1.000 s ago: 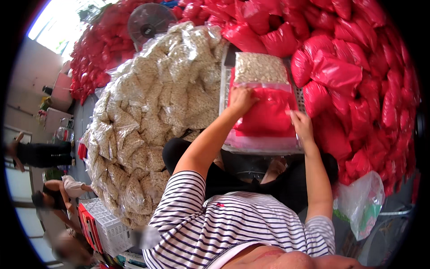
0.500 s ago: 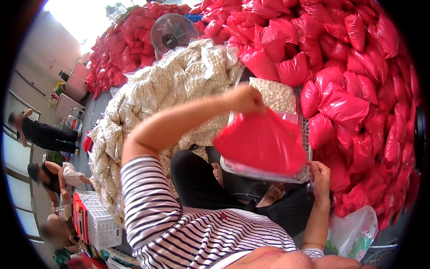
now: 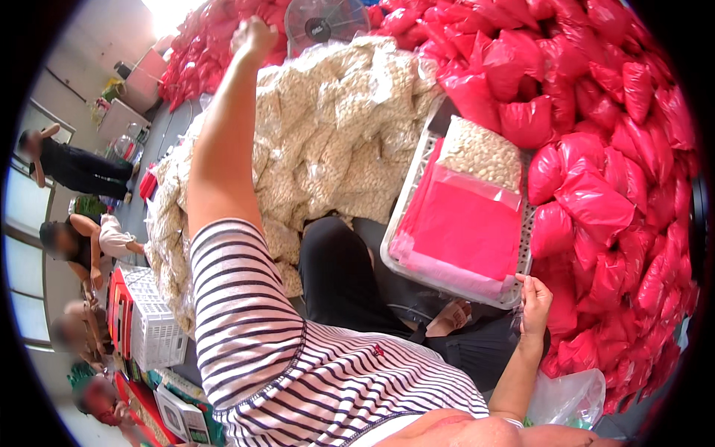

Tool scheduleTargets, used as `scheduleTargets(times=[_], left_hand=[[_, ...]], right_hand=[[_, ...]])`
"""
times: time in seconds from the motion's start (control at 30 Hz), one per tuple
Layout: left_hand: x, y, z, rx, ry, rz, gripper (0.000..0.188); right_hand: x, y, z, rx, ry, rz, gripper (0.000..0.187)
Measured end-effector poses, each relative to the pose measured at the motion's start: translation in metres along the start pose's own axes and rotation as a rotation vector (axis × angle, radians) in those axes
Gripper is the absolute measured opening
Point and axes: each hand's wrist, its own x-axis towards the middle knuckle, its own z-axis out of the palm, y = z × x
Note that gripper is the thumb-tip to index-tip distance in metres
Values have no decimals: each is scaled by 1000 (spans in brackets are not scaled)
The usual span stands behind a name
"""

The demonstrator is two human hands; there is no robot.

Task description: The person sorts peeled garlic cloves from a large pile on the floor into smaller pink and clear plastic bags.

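Note:
My left arm reaches up and far to the left. Its hand point(image 3: 255, 41) is curled and blurred, in front of the far red bags; no bag shows hanging from it. By the near right corner of the white plastic tray point(image 3: 387, 249), my right hand point(image 3: 535, 304) is closed, fingertips pinched at the tray's edge; what they hold, if anything, is too small to name. Flat red plastic bags point(image 3: 462, 231) lie stacked in the tray. On their far end rests a clear bag point(image 3: 480, 155) of pale beans or kernels.
Clear bags point(image 3: 328, 141) of pale kernels are heaped left of the tray. Filled red bags point(image 3: 596, 186) pile up along the right and back. A fan point(image 3: 320, 30) stands behind. Several people and a white crate point(image 3: 153, 316) are at the left; a clear bag point(image 3: 570, 398) lies lower right.
My left hand has swung from above the tray to the far left, and the red bag it held no longer shows in it. My right hand has stayed by the tray's corner.

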Motion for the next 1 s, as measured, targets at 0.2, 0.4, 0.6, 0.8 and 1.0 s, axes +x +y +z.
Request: scheduleTargets(times=[0.2,0.4,0.6,0.8,1.0], left_hand=[[-147,-21,125,-173,-554,188,27],[-178,129,209,-587,-417,353,68],[-143,218,275,-552,-486,-341,76],[-152,185,294,-463,-179,21,24],[-163,158,158,-907,-209,180,28]], right_hand=[[-9,17,41,-14,-141,199,26],[-2,30,78,-180,-181,186,28],[17,23,83,-165,-75,363,28],[22,33,97,-158,-97,371,29],[32,39,111,-133,-182,295,27]])
